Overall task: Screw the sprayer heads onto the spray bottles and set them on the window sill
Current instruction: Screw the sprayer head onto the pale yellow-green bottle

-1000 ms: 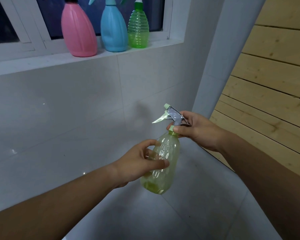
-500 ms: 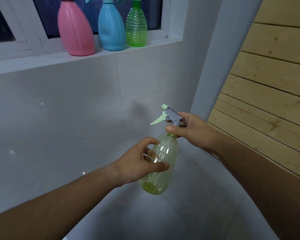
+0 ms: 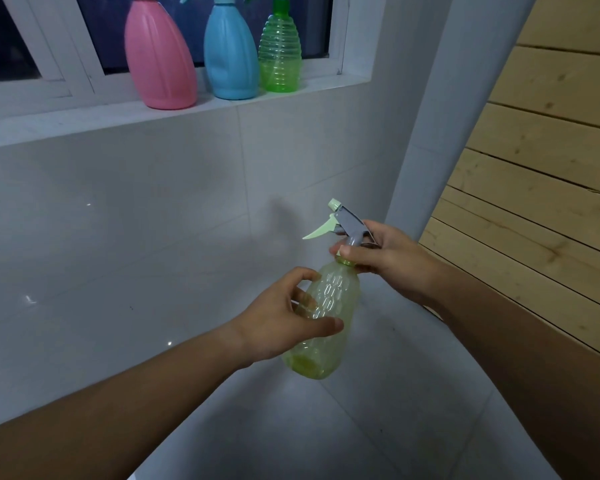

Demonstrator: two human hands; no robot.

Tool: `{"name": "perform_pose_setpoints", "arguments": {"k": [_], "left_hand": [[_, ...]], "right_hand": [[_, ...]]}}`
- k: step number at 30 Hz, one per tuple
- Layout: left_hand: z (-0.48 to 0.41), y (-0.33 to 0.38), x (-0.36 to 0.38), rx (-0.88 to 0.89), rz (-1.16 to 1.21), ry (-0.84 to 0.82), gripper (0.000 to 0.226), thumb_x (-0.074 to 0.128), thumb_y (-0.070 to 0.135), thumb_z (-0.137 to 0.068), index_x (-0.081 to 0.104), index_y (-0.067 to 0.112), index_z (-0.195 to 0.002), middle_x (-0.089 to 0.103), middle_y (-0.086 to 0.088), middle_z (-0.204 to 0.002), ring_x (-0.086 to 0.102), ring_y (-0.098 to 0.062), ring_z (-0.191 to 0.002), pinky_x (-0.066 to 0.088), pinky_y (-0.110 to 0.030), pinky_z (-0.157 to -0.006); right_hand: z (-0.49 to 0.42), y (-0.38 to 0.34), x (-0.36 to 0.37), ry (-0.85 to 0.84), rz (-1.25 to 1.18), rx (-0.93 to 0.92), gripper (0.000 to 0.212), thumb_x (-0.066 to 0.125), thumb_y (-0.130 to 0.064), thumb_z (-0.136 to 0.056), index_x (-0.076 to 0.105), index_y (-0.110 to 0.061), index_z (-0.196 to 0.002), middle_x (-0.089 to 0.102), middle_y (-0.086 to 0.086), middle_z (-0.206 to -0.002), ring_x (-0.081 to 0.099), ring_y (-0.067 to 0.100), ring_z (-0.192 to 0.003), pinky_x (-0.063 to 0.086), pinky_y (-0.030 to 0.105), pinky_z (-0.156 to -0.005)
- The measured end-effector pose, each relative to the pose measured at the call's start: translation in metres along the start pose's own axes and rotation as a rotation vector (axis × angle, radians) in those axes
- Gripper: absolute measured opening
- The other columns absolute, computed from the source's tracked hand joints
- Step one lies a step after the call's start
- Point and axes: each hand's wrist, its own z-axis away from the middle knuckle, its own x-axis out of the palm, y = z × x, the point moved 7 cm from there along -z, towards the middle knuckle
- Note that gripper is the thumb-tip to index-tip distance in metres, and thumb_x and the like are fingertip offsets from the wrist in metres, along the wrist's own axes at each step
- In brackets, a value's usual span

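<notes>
No legible text, label, brand or number anywhere. The yellow-green bottle [image 3: 326,306] in hand is unmarked. The three bottles on the sill [image 3: 187,110] are plain too.

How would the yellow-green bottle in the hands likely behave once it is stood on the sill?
The yellow-green bottle looks see-through and mostly empty, so probably light. Its thin plastic wall may flex under the left hand. With the sprayer head on top, it could tip easily if nudged.
</notes>
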Motion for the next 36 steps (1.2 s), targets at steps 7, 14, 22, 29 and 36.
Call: {"name": "perform_pose_setpoints", "arguments": {"k": [7, 14, 22, 29, 36], "left_hand": [[0.001, -0.002, -0.002, 0.003, -0.002, 0.012, 0.057, 0.092, 0.033, -0.068, 0.059, 0.04, -0.114, 0.067, -0.004, -0.102, 0.065, -0.013, -0.078, 0.061, -0.045, -0.084], [-0.002, 0.0, -0.007, 0.065, -0.092, 0.139, 0.06, 0.092, 0.031, -0.068, 0.057, 0.039, -0.116, 0.063, -0.002, -0.103, 0.064, -0.015, -0.086, 0.06, -0.04, -0.083], [-0.001, 0.01, -0.008, 0.109, -0.196, 0.137, 0.065, 0.086, 0.044, -0.073, 0.052, 0.035, -0.127, 0.063, 0.006, -0.106, 0.064, -0.01, -0.094, 0.055, -0.026, -0.081], [0.0, 0.006, -0.007, 0.066, -0.049, 0.082, 0.059, 0.082, 0.048, -0.066, 0.059, 0.023, -0.114, 0.073, -0.009, -0.103, 0.069, -0.016, -0.082, 0.058, -0.044, -0.086], [0.003, 0.018, -0.011, 0.123, -0.282, 0.256, 0.056, 0.078, 0.053, -0.072, 0.049, 0.028, -0.112, 0.068, 0.002, -0.093, 0.066, -0.021, -0.081, 0.057, -0.042, -0.076]], "right_hand": [[-0.002, -0.001, 0.004, 0.006, 0.048, -0.003, 0.022, 0.067, -0.021, -0.092, 0.064, -0.02, -0.114, 0.071, 0.003, -0.099, 0.069, 0.009, -0.09, 0.058, 0.029, -0.086], [0.0, -0.006, 0.004, 0.05, -0.053, -0.063, 0.032, 0.069, -0.002, -0.087, 0.063, -0.009, -0.118, 0.069, 0.028, -0.113, 0.07, 0.027, -0.098, 0.059, 0.033, -0.088], [0.0, -0.012, -0.002, 0.148, -0.199, -0.07, 0.027, 0.071, 0.001, -0.084, 0.067, -0.005, -0.11, 0.071, 0.032, -0.106, 0.07, 0.032, -0.091, 0.06, 0.039, -0.088], [0.005, -0.016, 0.009, 0.159, -0.376, -0.032, 0.011, 0.067, 0.001, -0.086, 0.069, -0.001, -0.097, 0.07, 0.022, -0.098, 0.067, 0.03, -0.092, 0.06, 0.032, -0.085], [0.003, -0.021, 0.006, 0.236, -0.372, -0.074, 0.008, 0.069, 0.001, -0.086, 0.069, -0.002, -0.094, 0.072, 0.017, -0.09, 0.069, 0.029, -0.084, 0.061, 0.031, -0.082]]}}
